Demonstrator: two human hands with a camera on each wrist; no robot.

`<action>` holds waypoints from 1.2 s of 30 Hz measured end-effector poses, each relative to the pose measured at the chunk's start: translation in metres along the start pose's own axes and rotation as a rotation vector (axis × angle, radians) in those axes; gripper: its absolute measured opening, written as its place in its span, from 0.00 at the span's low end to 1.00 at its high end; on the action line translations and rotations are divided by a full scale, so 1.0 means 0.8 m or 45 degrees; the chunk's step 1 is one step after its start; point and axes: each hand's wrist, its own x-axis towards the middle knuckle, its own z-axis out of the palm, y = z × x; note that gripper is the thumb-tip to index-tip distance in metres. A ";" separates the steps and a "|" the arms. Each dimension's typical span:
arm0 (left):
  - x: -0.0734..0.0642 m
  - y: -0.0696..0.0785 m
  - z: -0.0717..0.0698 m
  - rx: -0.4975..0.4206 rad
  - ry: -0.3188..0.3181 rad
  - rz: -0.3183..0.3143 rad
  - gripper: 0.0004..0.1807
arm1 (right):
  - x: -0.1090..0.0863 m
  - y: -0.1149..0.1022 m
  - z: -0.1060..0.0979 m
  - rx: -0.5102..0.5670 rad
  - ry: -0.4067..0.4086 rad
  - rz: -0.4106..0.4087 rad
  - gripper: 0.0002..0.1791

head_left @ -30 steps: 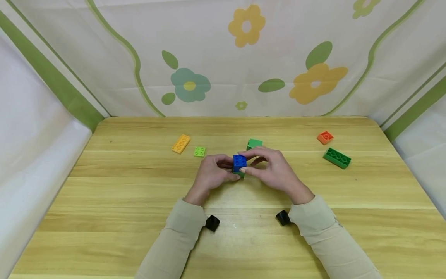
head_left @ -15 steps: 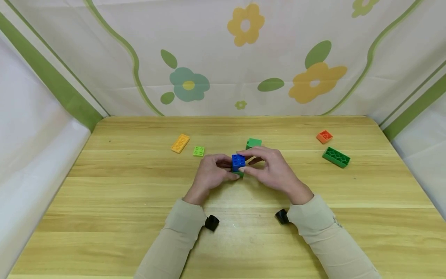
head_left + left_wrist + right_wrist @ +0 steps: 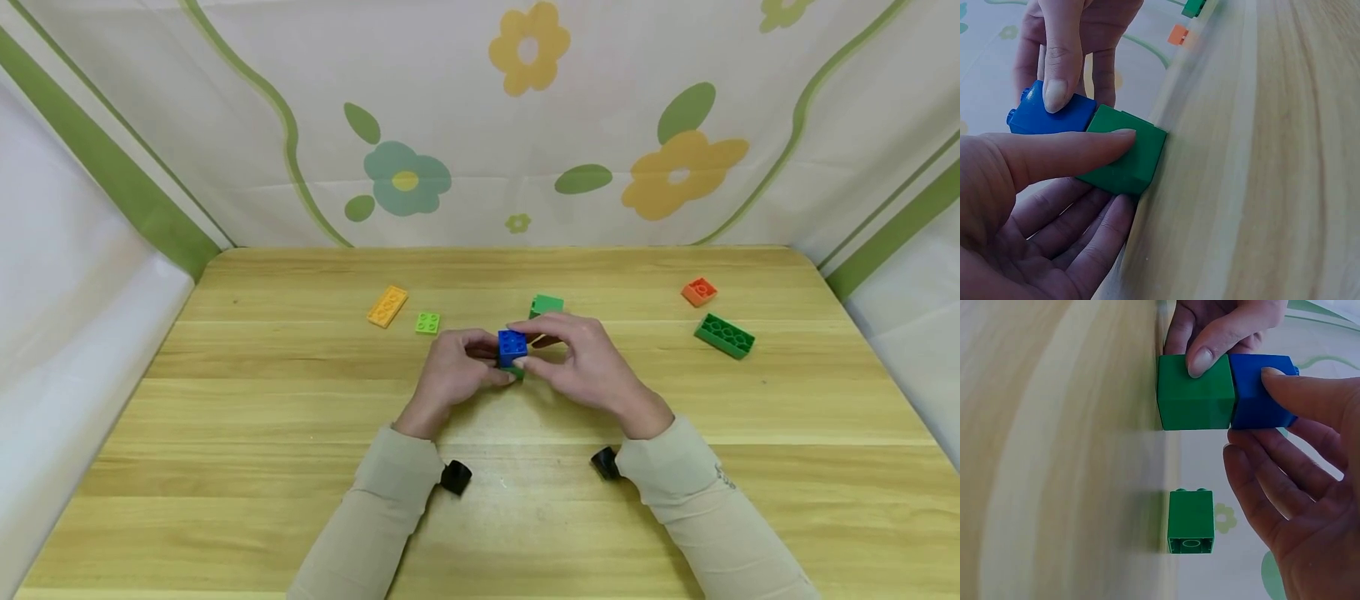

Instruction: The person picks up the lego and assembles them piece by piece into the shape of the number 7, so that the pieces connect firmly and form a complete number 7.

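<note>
A blue building brick (image 3: 513,347) with studs on top sits on a green brick (image 3: 1196,394) near the middle of the table. My left hand (image 3: 455,372) grips the green brick, its thumb lying across one face in the left wrist view. From the other side my right hand (image 3: 588,362) pinches the blue brick between thumb and fingers. The two bricks meet face to face with a thin seam between them. In the head view the hands hide most of the green brick.
Behind the right hand lies another green brick (image 3: 547,306). An orange-yellow brick (image 3: 387,307) and a lime brick (image 3: 427,323) lie back left. At the back right are a red-orange brick (image 3: 699,292) and a long dark green brick (image 3: 724,336), hollow side showing. A flowered curtain (image 3: 480,125) borders the table.
</note>
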 end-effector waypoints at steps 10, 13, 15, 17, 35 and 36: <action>0.002 0.000 0.000 0.006 -0.006 0.007 0.19 | 0.002 -0.002 -0.003 -0.033 -0.016 0.031 0.23; 0.002 0.000 0.000 0.003 -0.007 0.006 0.19 | 0.002 0.000 -0.002 -0.033 -0.014 0.035 0.23; 0.002 0.000 0.000 0.012 -0.006 0.017 0.18 | 0.002 0.001 -0.001 -0.034 -0.011 0.028 0.23; 0.002 0.000 0.000 0.006 -0.003 0.014 0.18 | 0.002 0.001 -0.001 -0.033 -0.009 0.019 0.23; 0.001 -0.001 0.002 -0.024 -0.015 -0.004 0.19 | 0.003 0.003 0.001 -0.042 -0.017 0.035 0.23; 0.001 -0.001 0.002 -0.013 -0.023 -0.003 0.19 | 0.002 0.003 0.000 -0.033 -0.019 0.046 0.23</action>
